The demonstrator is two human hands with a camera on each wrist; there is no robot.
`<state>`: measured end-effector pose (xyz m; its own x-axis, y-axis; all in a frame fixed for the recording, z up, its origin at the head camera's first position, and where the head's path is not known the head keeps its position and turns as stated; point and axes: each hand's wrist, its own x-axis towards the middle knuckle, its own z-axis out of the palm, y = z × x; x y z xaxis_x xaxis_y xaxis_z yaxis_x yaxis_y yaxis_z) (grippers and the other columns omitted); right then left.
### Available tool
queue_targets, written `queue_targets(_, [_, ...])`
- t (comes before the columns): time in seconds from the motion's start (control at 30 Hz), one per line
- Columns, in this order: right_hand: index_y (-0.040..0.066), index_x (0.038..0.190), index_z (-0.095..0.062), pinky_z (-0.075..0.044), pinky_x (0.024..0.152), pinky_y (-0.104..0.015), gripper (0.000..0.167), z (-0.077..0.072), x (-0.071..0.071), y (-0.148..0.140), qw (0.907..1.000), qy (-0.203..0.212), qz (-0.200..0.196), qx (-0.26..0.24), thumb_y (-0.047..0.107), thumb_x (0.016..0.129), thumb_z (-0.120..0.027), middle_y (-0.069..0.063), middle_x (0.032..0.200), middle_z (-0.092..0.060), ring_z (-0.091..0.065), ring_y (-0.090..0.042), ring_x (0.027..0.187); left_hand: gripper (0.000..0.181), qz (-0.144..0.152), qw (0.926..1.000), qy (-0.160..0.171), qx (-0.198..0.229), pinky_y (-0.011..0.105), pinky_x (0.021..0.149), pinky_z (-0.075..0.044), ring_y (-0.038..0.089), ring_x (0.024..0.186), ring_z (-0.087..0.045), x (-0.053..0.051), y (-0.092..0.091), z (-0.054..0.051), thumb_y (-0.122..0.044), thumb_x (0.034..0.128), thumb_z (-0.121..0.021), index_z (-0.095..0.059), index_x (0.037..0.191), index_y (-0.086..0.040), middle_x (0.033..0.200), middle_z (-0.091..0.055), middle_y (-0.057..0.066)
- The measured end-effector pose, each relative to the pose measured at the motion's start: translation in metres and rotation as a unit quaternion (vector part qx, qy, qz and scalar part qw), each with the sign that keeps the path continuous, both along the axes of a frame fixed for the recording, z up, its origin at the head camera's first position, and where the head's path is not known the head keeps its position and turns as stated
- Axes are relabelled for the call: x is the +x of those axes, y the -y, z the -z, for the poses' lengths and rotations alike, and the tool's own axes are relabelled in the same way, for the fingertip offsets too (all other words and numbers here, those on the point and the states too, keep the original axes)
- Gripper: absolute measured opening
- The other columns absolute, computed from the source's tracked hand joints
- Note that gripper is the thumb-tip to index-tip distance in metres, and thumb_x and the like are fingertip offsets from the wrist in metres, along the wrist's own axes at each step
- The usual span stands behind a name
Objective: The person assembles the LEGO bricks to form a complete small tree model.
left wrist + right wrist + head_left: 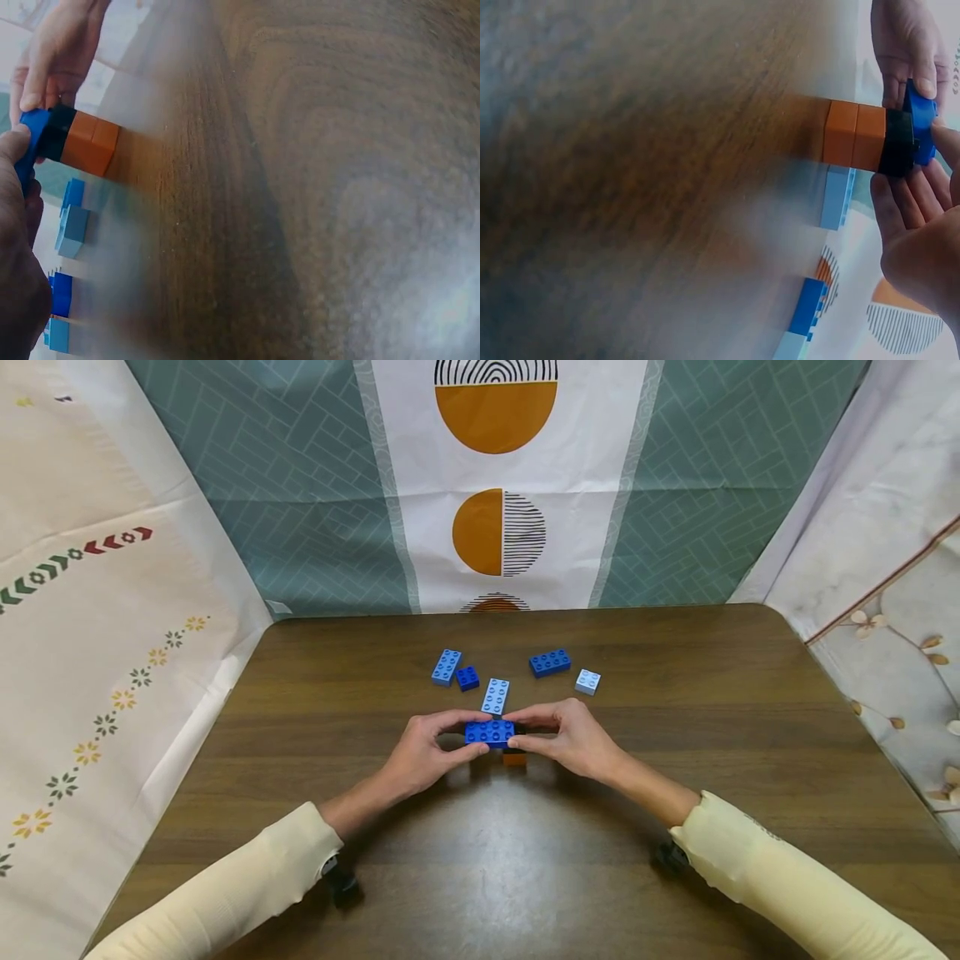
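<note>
"Which way's the blue brick (490,732) pointing on your feed?"

"From my seat its long axis runs left to right, studs up. It's above the black block (897,142) and orange blocks (855,135), sticking out to the left. I can't tell if it's seated, tbh."

"And the fingers?"

"Left hand (423,747) and right hand (573,739) each pinch an end, thumb near side, fingertips far side, parted just enough for the brick."

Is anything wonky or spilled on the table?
Nothing looks spilled. The blue brick between the left hand and right hand does look off-centre: it sticks out leftward past the dark brick and orange bricks underneath.
</note>
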<state>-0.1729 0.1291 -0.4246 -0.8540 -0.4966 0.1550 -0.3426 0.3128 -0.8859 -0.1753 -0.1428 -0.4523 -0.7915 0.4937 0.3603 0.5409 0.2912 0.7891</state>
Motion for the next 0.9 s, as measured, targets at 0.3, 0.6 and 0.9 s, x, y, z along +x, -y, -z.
queue_targets(0.3, [0.013, 0.129, -0.078, -0.059, 0.097, -0.042, 0.033, -0.001, -0.001, -0.002, 0.9998, 0.011, 0.002, 0.017, 0.024, 0.098, -0.081, -0.001, 0.122, -0.077, -0.073, -0.018, 0.115, 0.036, 0.001, 0.9997, -0.011, -0.019, 0.038, 0.096, -0.06, 0.015, 0.116, -0.071, 0.0, 0.0, -0.005, -0.019, 0.0954, -0.083, -0.076, 0.13, -0.013, 0.128, -0.075, 0.001])
queue_targets(0.6, [0.002, 0.143, -0.065, -0.056, 0.103, -0.043, 0.045, 0.001, -0.017, -0.012, 0.9932, 0.03, 0.112, 0.007, 0.026, 0.105, -0.071, -0.015, 0.138, -0.069, -0.068, -0.029, 0.126, 0.036, 0.001, 0.9993, -0.018, -0.032, 0.039, 0.099, -0.059, 0.015, 0.12, -0.07, -0.001, 0.0, -0.008, -0.02, 0.096, -0.083, -0.076, 0.131, -0.014, 0.13, -0.075, 0.0])
queue_targets(0.9, [-0.005, 0.164, -0.03, -0.038, 0.12, -0.045, 0.075, 0.003, -0.042, -0.016, 0.974, 0.121, 0.192, 0.005, 0.019, 0.105, -0.071, -0.022, 0.168, -0.035, -0.038, -0.035, 0.154, 0.035, 0.005, 0.9993, -0.015, -0.035, 0.04, 0.098, -0.059, 0.016, 0.12, -0.07, -0.001, 0.002, -0.008, -0.021, 0.0967, -0.082, -0.075, 0.131, -0.015, 0.13, -0.074, 0.0])
